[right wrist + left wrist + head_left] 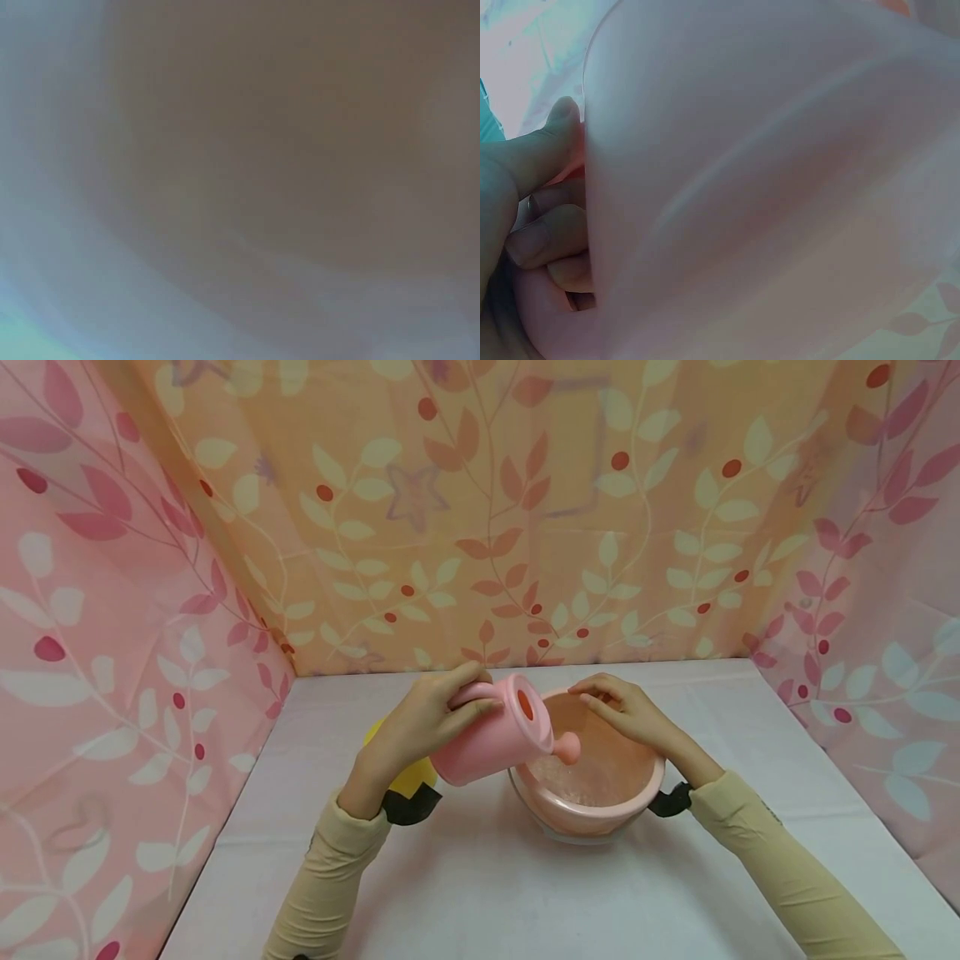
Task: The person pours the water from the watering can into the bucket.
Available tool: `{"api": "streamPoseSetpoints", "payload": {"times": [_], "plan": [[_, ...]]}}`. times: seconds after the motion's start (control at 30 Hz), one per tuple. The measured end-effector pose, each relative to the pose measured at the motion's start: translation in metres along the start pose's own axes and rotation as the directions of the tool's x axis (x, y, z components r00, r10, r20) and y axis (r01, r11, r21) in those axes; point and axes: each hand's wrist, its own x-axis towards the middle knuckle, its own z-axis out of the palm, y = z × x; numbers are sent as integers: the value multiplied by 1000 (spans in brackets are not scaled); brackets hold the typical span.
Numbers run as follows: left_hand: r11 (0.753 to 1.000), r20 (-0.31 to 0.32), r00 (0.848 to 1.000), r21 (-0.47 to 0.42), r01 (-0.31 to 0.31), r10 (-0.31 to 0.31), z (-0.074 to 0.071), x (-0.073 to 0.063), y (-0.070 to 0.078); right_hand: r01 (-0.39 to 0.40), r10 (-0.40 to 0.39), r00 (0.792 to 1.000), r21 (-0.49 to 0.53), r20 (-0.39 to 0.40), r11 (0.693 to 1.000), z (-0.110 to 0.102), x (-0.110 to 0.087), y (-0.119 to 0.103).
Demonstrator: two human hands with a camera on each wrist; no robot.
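My left hand [427, 718] grips the handle of a pink toy watering can [487, 743], fingers curled round it in the left wrist view too. The can is tipped to the right, and its round sprinkler spout [567, 748] hangs over the inside of a pink bowl [585, 822]. Water glistens at the bottom of the bowl. At the bowl's far right rim, my right hand [628, 714] holds the edge, with the thumb on the inner side. In the right wrist view the bowl wall [300, 150] fills the picture, blurred.
A yellow object [412, 777] stands behind my left wrist, mostly hidden by the hand and can. Both things rest on a white-covered table [480, 893]. Patterned cloth [480, 527] closes off the back, left and right sides.
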Motion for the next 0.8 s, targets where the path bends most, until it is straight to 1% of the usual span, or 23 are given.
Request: {"api": "streamPoseSetpoints", "payload": {"times": [0.33,0.63,0.8], "plan": [[1000,12,1000,20,8,-8,-1,1,0,-10,10,1000,1,4,1000,0,-1,2],[1000,32,999,-4,-9,9,-2,5,1,5,-5,1000,3,2,1000,-1,0,1],[1000,49,999,-30,-5,6,-3,7,1,0,0,1000,3,4,1000,-1,0,0]]}}
